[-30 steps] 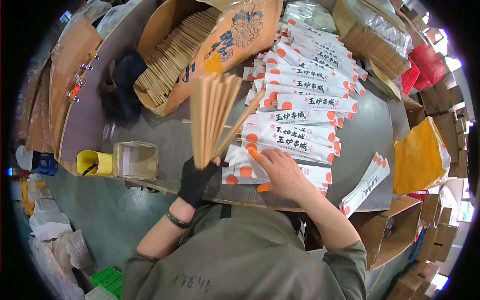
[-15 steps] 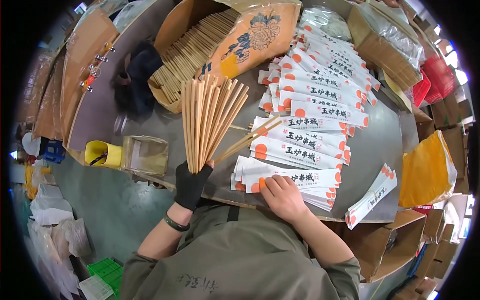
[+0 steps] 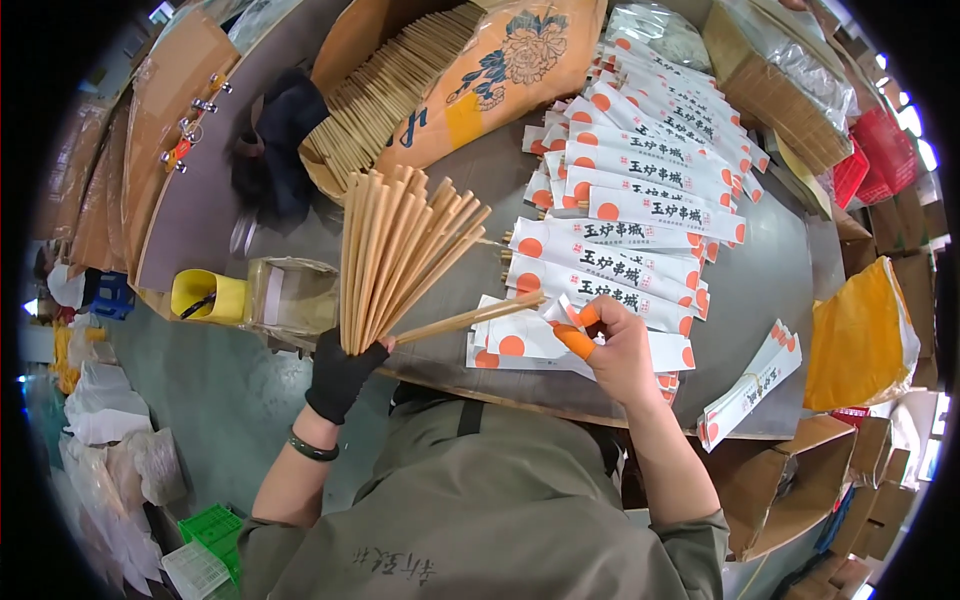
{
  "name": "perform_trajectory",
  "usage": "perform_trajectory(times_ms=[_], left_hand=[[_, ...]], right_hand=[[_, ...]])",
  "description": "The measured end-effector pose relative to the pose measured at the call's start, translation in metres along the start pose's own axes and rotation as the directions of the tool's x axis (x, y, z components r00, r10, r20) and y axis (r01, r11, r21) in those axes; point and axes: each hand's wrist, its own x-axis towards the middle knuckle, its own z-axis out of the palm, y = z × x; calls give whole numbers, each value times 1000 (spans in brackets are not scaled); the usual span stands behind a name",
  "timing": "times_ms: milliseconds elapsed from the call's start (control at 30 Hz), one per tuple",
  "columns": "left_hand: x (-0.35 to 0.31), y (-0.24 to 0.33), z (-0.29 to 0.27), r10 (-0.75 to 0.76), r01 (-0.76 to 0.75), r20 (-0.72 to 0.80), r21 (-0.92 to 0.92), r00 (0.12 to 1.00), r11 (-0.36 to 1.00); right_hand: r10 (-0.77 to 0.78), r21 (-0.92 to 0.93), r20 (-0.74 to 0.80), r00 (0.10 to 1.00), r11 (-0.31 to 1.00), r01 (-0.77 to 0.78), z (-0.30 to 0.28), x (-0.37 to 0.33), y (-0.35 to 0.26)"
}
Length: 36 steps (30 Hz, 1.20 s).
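In my left hand, which wears a black fingerless glove, a fanned bundle of wooden chopsticks stands up. A pair of chopsticks leans out of that grip to the right, its tips close to my right hand. Orange covers wrap the thumb and a finger of that hand, which pinches the end of a white paper chopstick sleeve. Whether the tips are inside the sleeve I cannot tell. Beneath lies a stack of flat sleeves with orange dots. Beyond it spread many sleeves, some with stick ends showing.
An orange flowered sack with loose chopsticks lies at the back. To the left are a yellow holder and a taped box. A banded sleeve bundle rests at the right, near an open carton.
My right hand has risen off the sleeve stack and now pinches a sleeve end. The left hand has shifted slightly left and down, and the leaning pair now points lower, toward the sleeve.
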Motion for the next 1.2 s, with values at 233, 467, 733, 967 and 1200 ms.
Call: perform_trajectory(times_ms=[233, 467, 733, 967, 1200], left_hand=[[12, 8, -20, 47, -66, 122, 159, 991, 985], [25, 16, -22, 241, -296, 218, 275, 946, 915], [29, 59, 99, 205, -164, 97, -323, 974, 932], [53, -8, 65, 375, -319, -187, 271, 908, 908], [27, 2, 58, 307, -283, -168, 151, 937, 947]], right_hand=[[-61, -104, 63, 996, 992, 68, -8, -4, -13], [-360, -372, 171, 917, 838, 399, -14, -2, -12], [-758, -575, 249, 602, 385, 722, 21, 28, -25], [-469, -717, 509, 722, 234, 657, 31, -21, 18], [-696, -589, 283, 660, 416, 692, 28, -14, 29]])
